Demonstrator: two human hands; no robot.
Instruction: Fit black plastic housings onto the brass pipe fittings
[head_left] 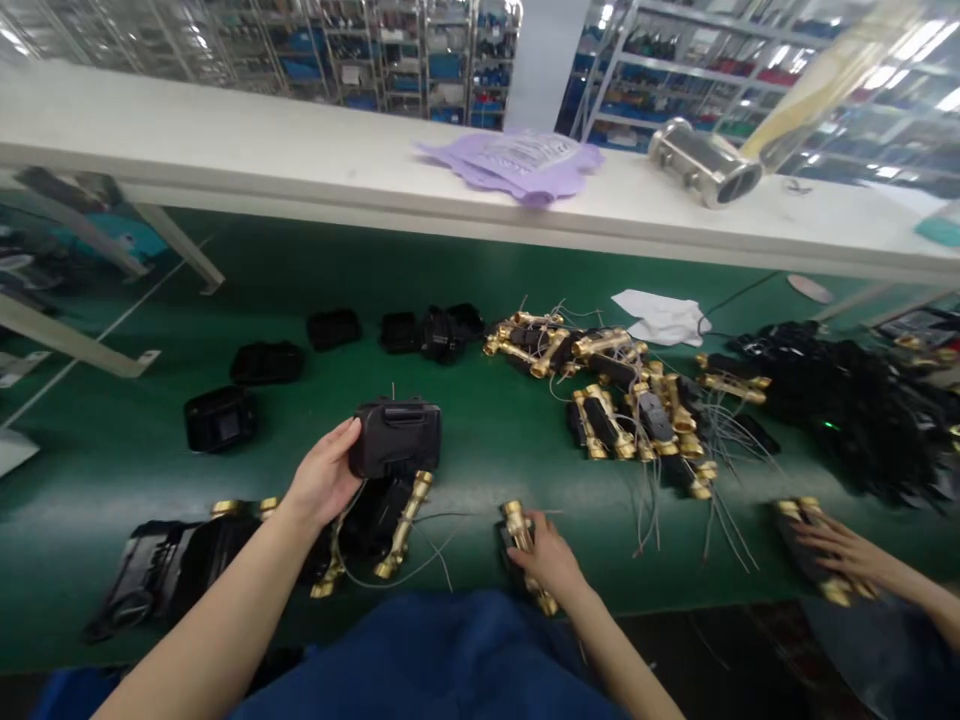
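My left hand [326, 478] grips a black plastic housing [399, 437] by its left edge, thumb on top. Just below that housing lie brass pipe fittings [405, 525] with black bodies and thin grey wires, close to the edge nearest me. My right hand [551, 558] is closed around a brass pipe fitting [517, 522] with a dark body, low over the green bench top; part of it is hidden under the fingers.
Several black housings [266, 362] sit at the left and back. Wired brass fittings [600, 345] are heaped right of centre, near a black pile [847, 400]. At the right, another person's hand [847, 550] rests on brass fittings. A white shelf [300, 150] spans the back.
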